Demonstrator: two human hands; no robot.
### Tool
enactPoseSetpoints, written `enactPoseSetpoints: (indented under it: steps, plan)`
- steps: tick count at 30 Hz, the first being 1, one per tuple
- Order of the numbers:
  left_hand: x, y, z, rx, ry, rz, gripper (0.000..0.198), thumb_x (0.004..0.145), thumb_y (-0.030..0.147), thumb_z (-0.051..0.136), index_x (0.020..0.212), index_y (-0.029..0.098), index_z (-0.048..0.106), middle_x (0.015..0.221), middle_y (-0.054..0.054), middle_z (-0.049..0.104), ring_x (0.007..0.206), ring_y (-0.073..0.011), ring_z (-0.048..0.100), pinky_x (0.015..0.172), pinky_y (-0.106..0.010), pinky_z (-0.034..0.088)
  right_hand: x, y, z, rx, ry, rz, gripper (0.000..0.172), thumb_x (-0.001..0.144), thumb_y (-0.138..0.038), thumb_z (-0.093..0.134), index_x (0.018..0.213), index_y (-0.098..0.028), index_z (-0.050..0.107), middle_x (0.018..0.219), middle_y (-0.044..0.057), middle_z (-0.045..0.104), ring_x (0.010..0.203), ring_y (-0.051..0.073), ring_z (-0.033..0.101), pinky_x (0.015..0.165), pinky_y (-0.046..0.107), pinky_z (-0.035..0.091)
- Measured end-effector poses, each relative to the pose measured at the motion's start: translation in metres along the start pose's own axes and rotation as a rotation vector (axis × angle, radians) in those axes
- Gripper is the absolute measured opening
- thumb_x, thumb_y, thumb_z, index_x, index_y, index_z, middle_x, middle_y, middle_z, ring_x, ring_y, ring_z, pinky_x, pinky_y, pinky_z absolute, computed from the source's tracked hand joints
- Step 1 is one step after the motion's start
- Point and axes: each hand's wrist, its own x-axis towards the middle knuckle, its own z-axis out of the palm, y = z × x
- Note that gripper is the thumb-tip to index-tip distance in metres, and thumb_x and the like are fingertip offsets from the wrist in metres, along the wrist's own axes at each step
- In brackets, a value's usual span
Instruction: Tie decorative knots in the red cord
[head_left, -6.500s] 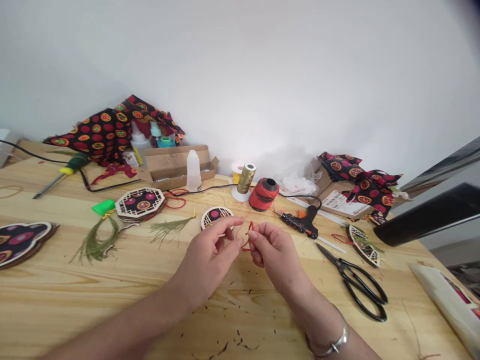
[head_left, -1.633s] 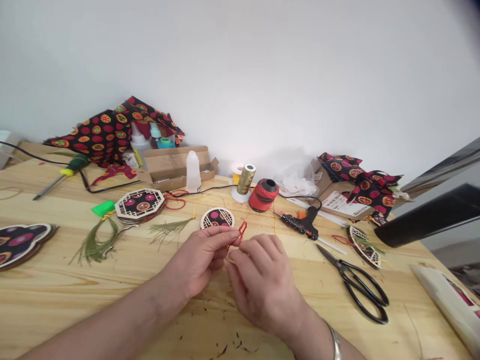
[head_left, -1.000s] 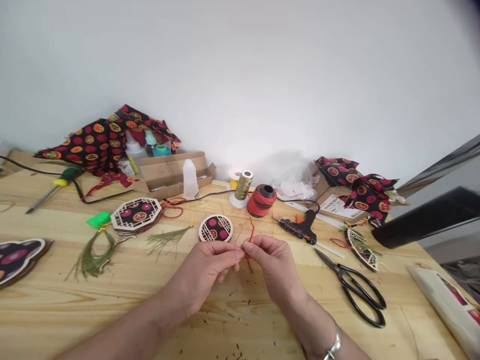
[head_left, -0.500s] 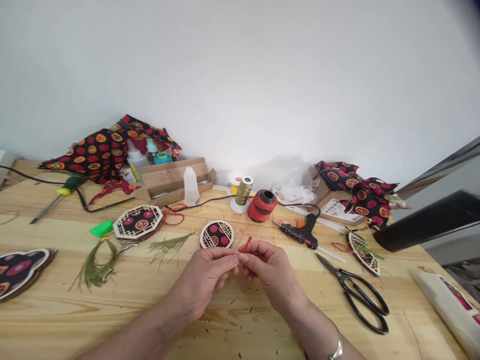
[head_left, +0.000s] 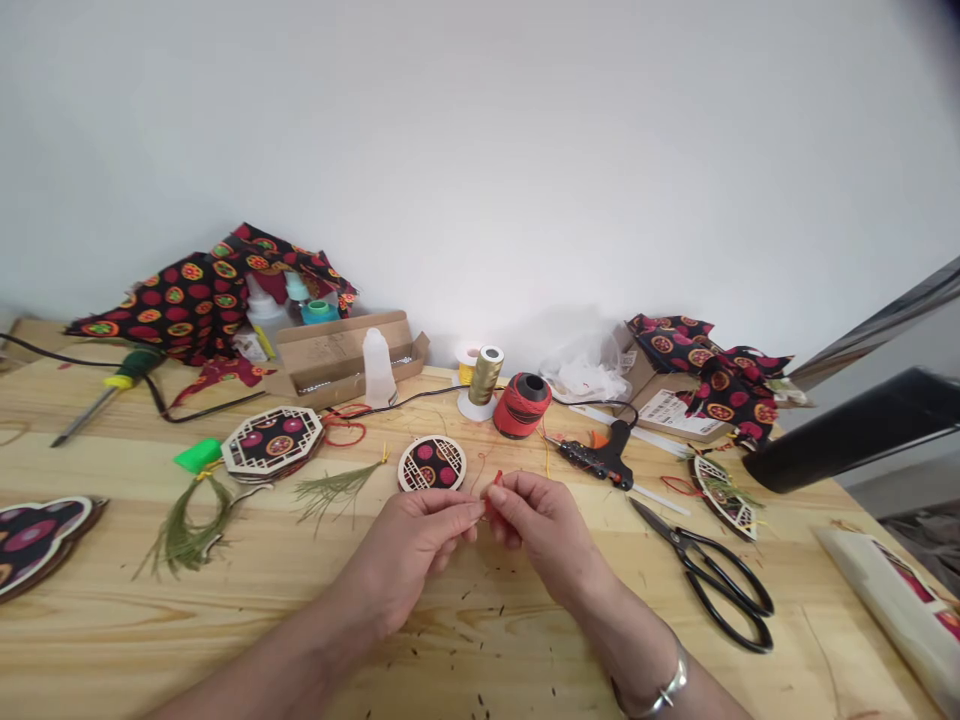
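My left hand (head_left: 424,540) and my right hand (head_left: 536,520) meet low over the table, fingertips close together. A short piece of red cord (head_left: 498,478) sticks up from the right thumb and forefinger, which pinch it. The left thumb and forefinger are pinched at its other side, with a little red showing between the hands. Just beyond my left hand lies a round wooden pendant (head_left: 432,464) with patterned fabric in a lattice frame. A green tassel (head_left: 341,488) lies left of it. Behind my right hand stands a spool of red cord (head_left: 523,405).
Black scissors (head_left: 720,580) and a glue gun (head_left: 600,455) lie to the right. A gold thread spool (head_left: 489,375), a white bottle (head_left: 379,370) and an open cardboard box (head_left: 349,360) stand behind. An octagonal pendant (head_left: 271,443) and a screwdriver (head_left: 105,398) are at left.
My right hand has shifted slightly away from the left, opening a small gap between the fingertips. The red cord now shows less above the right fingers. The view has shifted a little.
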Motion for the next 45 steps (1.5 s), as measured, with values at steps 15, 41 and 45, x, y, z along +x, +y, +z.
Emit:
enactPoseSetpoints:
  steps: [15,41,45]
  plan:
    - [0.0010,-0.0007,-0.0006,-0.025,0.002,0.035,0.017,0.065,0.029,0.067,0.065,0.012,0.068,0.053,0.003,0.050,0.043,-0.0039,0.028,0.041,-0.020,0.015,0.0007,0.0002,-0.0035,-0.053,-0.061,-0.041,0.017,0.068,-0.028,0.066,0.078,-0.015,0.072,0.056,-0.002,0.057,0.049,0.006,0.035,0.047,0.021,0.027]
    - [-0.0016,0.0084,-0.0003,-0.005,-0.015,0.024,0.023,0.069,0.035,0.066,0.075,0.013,0.066,0.071,-0.006,0.067,0.040,-0.0022,0.027,0.042,-0.021,0.013,-0.0017,-0.0002,-0.0063,-0.486,0.123,-0.224,0.016,0.078,-0.026,0.052,0.065,-0.017,0.055,0.062,-0.001,0.052,0.059,0.012,0.042,0.058,0.024,0.035]
    - [-0.0013,0.0070,-0.0012,-0.012,-0.046,0.054,0.023,0.070,0.037,0.064,0.071,0.014,0.064,0.080,-0.008,0.068,0.042,-0.0027,0.030,0.043,-0.022,0.015,-0.0025,-0.0016,-0.0063,-0.527,0.127,-0.246,0.016,0.080,-0.025,0.050,0.066,-0.018,0.055,0.065,0.001,0.057,0.062,0.014,0.048,0.061,0.025,0.036]
